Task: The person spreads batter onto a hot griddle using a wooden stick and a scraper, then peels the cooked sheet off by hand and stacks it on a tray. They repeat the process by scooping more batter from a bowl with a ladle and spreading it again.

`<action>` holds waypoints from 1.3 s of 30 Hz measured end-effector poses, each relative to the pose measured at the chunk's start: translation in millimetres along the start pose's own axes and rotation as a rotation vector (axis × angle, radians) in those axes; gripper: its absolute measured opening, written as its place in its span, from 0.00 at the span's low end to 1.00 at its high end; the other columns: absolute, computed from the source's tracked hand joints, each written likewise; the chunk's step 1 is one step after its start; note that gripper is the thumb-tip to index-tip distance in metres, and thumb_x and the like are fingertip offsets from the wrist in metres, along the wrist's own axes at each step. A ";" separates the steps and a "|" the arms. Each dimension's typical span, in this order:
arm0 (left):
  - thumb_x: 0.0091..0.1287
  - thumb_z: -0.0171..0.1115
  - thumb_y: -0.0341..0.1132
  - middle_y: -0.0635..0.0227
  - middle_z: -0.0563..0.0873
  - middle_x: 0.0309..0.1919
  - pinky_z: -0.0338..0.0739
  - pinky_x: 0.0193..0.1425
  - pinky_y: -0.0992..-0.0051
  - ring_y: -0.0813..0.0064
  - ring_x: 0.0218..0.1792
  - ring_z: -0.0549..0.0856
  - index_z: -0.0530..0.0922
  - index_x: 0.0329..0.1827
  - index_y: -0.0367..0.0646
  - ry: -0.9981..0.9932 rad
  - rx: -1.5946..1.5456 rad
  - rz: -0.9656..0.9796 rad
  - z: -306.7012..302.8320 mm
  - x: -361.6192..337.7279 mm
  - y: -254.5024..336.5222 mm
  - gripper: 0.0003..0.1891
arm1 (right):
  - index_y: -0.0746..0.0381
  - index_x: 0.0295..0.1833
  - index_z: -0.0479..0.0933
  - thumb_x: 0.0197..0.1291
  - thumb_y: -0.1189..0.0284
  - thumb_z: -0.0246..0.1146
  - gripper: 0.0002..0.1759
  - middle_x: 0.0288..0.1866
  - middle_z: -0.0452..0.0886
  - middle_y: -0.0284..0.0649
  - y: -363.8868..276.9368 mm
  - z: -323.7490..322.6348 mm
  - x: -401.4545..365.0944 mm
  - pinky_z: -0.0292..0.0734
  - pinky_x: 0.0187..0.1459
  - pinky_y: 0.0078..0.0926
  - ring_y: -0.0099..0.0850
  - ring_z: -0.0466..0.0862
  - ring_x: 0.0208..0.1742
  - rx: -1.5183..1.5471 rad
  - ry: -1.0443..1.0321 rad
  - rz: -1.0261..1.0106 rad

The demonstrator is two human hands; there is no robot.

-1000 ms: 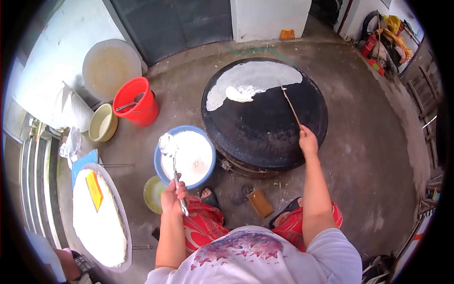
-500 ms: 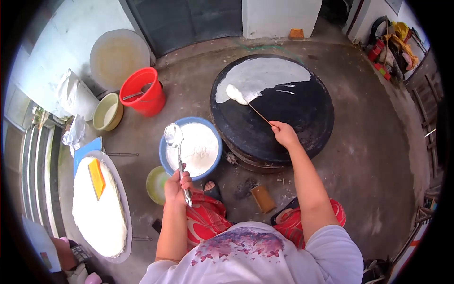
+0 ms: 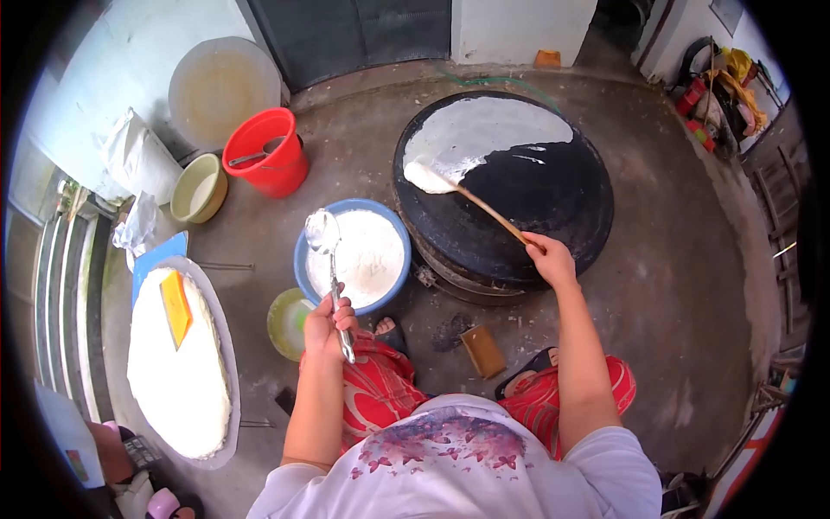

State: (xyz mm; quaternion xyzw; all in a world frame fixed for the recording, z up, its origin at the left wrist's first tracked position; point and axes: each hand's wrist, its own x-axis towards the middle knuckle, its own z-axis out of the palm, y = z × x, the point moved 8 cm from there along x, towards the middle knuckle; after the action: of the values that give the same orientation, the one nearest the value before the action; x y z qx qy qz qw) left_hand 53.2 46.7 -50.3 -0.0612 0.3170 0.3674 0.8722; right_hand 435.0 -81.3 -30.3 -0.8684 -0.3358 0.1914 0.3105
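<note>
My left hand (image 3: 330, 324) is closed round the handle of a metal ladle (image 3: 322, 232), whose white-smeared bowl is over the left side of a blue basin (image 3: 300, 268) of white flour-like or batter-like stuff (image 3: 370, 251). Out to the right, my right hand (image 3: 552, 258) grips the end of a wooden-handled spreader (image 3: 491, 214). The spreader's head, coated in white batter, touches the left edge of a large round black griddle (image 3: 536, 208). Pale batter (image 3: 493, 125) covers the griddle's far and left part; the rest of its surface shows black.
On my left, a white round stack of thin sheets (image 3: 177, 381) carries a yellow scraper (image 3: 176, 310). Beyond stand a red bucket (image 3: 281, 177) and an olive bowl (image 3: 207, 208). A green bowl (image 3: 283, 324) is beside the basin; a brown block (image 3: 482, 351) lies near my feet.
My right hand has moved right and slightly nearer me, and the spreader's head has slid along the griddle's left edge, widening the batter there. My left hand still holds the ladle.
</note>
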 end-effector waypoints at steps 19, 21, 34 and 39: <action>0.69 0.41 0.34 0.66 0.69 0.26 0.61 0.17 0.84 0.81 0.19 0.65 0.67 0.51 0.40 -0.009 -0.004 -0.045 -11.3 -11.5 11.9 0.12 | 0.61 0.54 0.68 0.57 0.70 0.53 0.18 0.28 0.79 0.50 -23.8 74.7 -107.2 0.74 0.35 0.41 0.46 0.80 0.34 -0.281 0.147 -0.270; 0.69 0.41 0.34 0.65 0.70 0.26 0.62 0.17 0.83 0.80 0.19 0.65 0.67 0.51 0.41 -0.029 -0.013 -0.058 -9.0 -12.7 11.7 0.12 | 0.63 0.58 0.62 0.60 0.72 0.49 0.20 0.31 0.79 0.51 -70.8 95.4 -90.1 0.73 0.35 0.44 0.48 0.80 0.33 -0.277 0.114 -0.204; 0.70 0.39 0.34 0.64 0.70 0.27 0.62 0.19 0.82 0.79 0.20 0.66 0.66 0.53 0.42 -0.105 0.039 -0.042 -11.3 -17.0 19.8 0.13 | 0.65 0.70 0.37 0.51 0.78 0.53 0.44 0.35 0.78 0.55 -122.0 176.8 -85.0 0.75 0.34 0.41 0.48 0.81 0.32 -0.242 -0.034 -0.073; 0.70 0.38 0.35 0.64 0.70 0.27 0.62 0.19 0.82 0.79 0.20 0.66 0.66 0.52 0.42 -0.066 0.065 -0.015 -9.8 -19.6 17.5 0.13 | 0.67 0.70 0.38 0.50 0.77 0.53 0.44 0.36 0.78 0.56 -138.3 210.0 -67.3 0.74 0.34 0.43 0.49 0.80 0.32 -0.318 -0.031 -0.155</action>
State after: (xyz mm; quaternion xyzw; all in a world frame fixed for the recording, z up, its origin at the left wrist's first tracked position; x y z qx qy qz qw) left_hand 26.0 44.2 -44.2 -0.0229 0.2992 0.3522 0.8865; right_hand 210.0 38.2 -83.7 -0.8750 -0.4326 0.1250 0.1780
